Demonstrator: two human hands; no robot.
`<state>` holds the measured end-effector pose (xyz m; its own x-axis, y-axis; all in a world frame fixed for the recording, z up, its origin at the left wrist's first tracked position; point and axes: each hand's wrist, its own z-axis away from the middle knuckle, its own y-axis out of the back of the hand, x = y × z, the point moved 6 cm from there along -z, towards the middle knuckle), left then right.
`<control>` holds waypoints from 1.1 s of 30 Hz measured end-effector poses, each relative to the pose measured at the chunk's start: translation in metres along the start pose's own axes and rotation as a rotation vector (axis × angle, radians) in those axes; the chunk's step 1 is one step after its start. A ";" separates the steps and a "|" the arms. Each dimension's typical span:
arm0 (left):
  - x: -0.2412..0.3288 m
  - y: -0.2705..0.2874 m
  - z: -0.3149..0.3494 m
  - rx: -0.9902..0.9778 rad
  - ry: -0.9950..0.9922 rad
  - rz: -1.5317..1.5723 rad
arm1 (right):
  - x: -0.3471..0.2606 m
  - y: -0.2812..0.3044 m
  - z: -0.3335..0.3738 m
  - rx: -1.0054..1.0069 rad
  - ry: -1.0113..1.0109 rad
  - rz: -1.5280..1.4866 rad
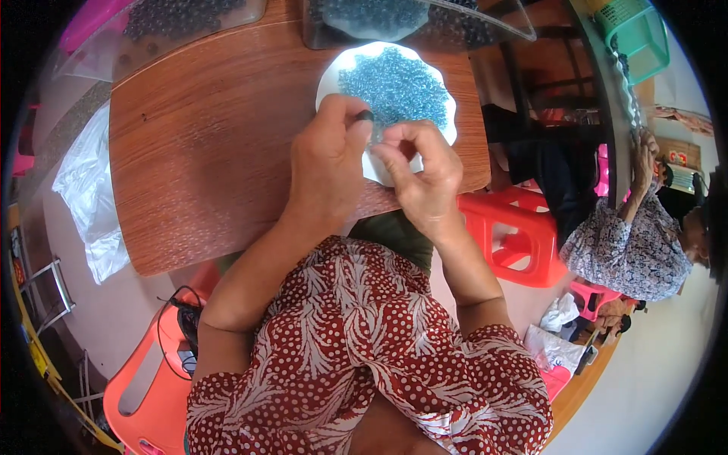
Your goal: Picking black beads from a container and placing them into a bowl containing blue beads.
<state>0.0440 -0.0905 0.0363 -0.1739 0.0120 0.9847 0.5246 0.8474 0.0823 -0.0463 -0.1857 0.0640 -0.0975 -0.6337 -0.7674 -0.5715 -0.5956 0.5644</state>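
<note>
A white scalloped plate (331,79) holds a heap of small clear-blue beads (402,85). Over its near edge my left hand (331,155) is closed in a pinch, thumb against fingers, with something dark at the index fingertip. My right hand (426,168) is just to the right, thumb and index finger also pinched together. The fingertips of both hands almost meet above the plate. Whatever lies between them is too small and blurred to name.
The plate stands on a brown wooden table (205,152). Clear bins (182,30) with dark beads line its far side. A red stool (523,235) is at right, an orange chair (140,379) at lower left. Another person (629,250) sits at a table on the right.
</note>
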 end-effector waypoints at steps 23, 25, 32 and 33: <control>-0.019 0.000 -0.007 -0.212 0.475 0.663 | -0.002 0.008 -0.013 0.052 -0.150 -0.344; -0.017 -0.001 -0.004 -0.222 0.501 0.694 | -0.007 0.008 -0.014 0.039 -0.160 -0.367; -0.018 -0.001 0.001 -0.245 0.457 0.649 | -0.012 0.010 -0.014 -0.018 -0.128 -0.234; -0.018 0.000 0.002 -0.244 0.456 0.651 | -0.013 0.010 -0.014 -0.019 -0.127 -0.232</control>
<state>0.0450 -0.0897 0.0185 0.5538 0.1997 0.8084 0.5785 0.6060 -0.5460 -0.0395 -0.1902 0.0835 -0.0672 -0.4127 -0.9084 -0.5751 -0.7279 0.3732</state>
